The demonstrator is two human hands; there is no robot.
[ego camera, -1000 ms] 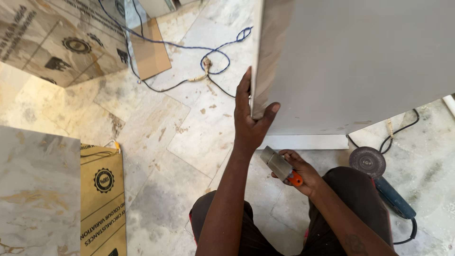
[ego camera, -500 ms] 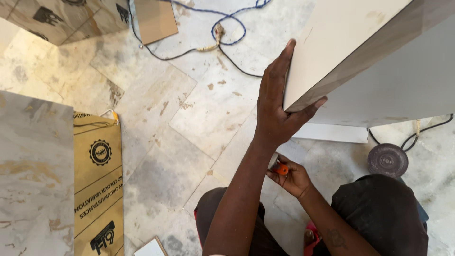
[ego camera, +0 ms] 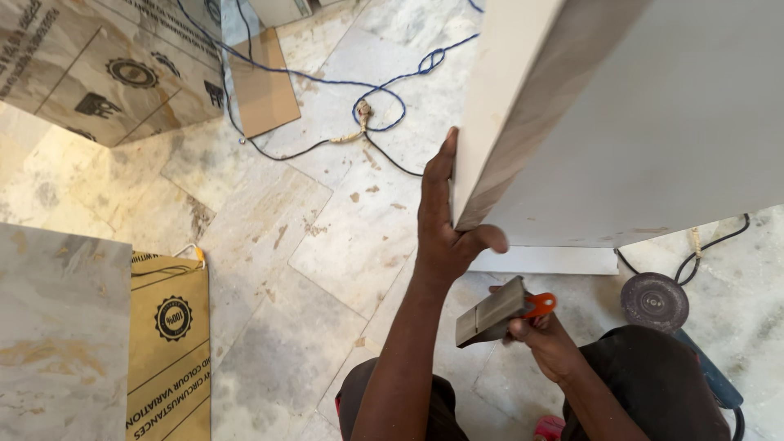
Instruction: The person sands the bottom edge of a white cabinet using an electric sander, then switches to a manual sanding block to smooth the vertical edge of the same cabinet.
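One large pale tile (ego camera: 653, 114) tilted up at right, left hand (ego camera: 445, 233) gripping its near corner edge, right hand (ego camera: 543, 339) closed around one orange-handled brush (ego camera: 498, 312) just below, one angle grinder (ego camera: 678, 327) on floor (ego camera: 327, 237) at right.

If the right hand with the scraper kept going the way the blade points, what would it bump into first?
Probably the left forearm: the right hand aims the scraper leftward at it, though depth is unclear.

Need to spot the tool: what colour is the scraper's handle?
Orange, on the scraper in the right hand; head view.
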